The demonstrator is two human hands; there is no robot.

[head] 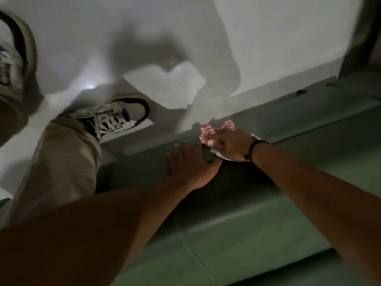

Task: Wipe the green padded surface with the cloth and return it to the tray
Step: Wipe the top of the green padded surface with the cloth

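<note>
The green padded surface (268,213) runs from lower middle to upper right, dimly lit. My right hand (233,144) presses a red-and-white striped cloth (207,134) flat on the pad's far edge, fingers spread over it; a dark band circles that wrist. My left hand (189,162) rests just beside it on the same edge, fingers curled over the rim, holding no object. Part of the cloth is hidden under my right palm. The tray is not in view.
A pale floor (144,48) lies beyond the pad. My leg in beige trousers (57,168) and a laced sneaker (115,118) stand on it at left; another shoe (14,65) shows at the far left. A dark post (362,34) rises at the upper right.
</note>
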